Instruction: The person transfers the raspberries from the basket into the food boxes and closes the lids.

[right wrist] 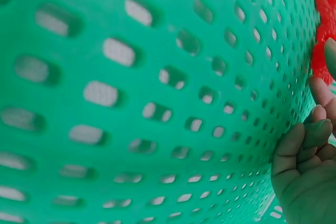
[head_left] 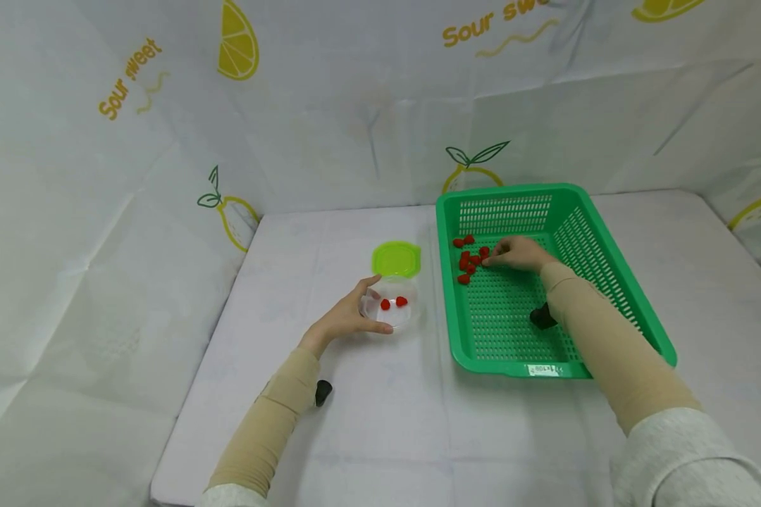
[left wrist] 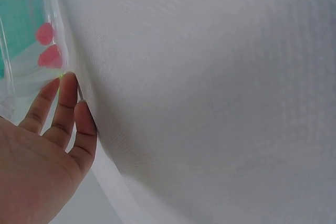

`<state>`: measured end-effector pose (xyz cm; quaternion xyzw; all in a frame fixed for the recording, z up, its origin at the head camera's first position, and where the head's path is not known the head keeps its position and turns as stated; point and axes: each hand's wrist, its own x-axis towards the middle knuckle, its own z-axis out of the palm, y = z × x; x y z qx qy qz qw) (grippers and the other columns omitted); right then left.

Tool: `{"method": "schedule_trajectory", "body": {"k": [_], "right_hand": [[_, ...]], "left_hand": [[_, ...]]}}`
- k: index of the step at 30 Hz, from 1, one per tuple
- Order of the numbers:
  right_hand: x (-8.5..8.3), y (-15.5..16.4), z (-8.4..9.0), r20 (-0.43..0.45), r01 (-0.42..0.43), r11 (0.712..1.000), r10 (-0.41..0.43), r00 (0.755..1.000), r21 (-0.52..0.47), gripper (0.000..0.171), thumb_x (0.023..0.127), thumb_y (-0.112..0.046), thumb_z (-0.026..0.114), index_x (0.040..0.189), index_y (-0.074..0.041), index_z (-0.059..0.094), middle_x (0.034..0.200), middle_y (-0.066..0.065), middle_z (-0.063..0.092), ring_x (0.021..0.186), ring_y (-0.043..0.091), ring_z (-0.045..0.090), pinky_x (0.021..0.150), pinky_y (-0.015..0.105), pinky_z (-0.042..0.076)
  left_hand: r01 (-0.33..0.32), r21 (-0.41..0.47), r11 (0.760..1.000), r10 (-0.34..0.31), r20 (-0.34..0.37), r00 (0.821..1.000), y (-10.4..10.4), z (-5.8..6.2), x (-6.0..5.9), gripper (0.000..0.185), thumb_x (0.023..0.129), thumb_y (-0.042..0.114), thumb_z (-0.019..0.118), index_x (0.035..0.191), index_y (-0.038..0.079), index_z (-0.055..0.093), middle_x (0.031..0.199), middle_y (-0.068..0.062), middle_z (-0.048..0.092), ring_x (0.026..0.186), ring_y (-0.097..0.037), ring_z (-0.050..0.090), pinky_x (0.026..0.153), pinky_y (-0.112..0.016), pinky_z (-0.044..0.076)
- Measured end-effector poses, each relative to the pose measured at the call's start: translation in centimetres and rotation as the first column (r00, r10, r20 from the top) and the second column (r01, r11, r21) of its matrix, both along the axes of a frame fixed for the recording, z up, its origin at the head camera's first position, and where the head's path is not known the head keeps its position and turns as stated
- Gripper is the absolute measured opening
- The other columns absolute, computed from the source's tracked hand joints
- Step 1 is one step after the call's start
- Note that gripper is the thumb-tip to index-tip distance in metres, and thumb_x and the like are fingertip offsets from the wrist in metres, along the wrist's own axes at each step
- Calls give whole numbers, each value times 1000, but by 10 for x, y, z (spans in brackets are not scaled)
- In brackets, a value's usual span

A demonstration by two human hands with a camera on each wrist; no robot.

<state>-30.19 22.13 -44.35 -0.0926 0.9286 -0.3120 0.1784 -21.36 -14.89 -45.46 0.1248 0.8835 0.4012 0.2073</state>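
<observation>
A clear round container stands on the white table with two red berries inside. My left hand cups its left side, thumb in front and fingers behind; the left wrist view shows the fingertips against the container wall. In the green basket, my right hand reaches into a cluster of several red berries and pinches one at its fingertips. In the right wrist view that hand has its lower fingers curled, with a red berry just above it.
A lime-green lid lies flat just behind the container. The basket's mesh floor is bare toward the near end. A white cloth with lemon prints covers the table and the walls around it.
</observation>
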Motion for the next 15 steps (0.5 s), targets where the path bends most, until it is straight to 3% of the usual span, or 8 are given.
{"method": "schedule_trajectory", "body": {"k": [7,15], "right_hand": [[0,-6,-2,-23,-21,999,22,999,45,45,90,-43,57,108,-1,59,112,20,58,91,28,51,74,37,42],[0,-4,0,-14,-32,999,32,999,14,40,90,-36,59,111,-2,57,119,23,55,102,34,52,82,46,44]], "left_hand": [[-14,-3,1000,14,15,1000,-1,-1,2,105,62,48,83,144,43,17,131,7,45,104,-20,49,100,-42,36],[-16,10,1000,15,18,1000,0,1,1,106,60,49,84,144,44,18,130,8,46,104,-20,49,100,-42,36]]}}
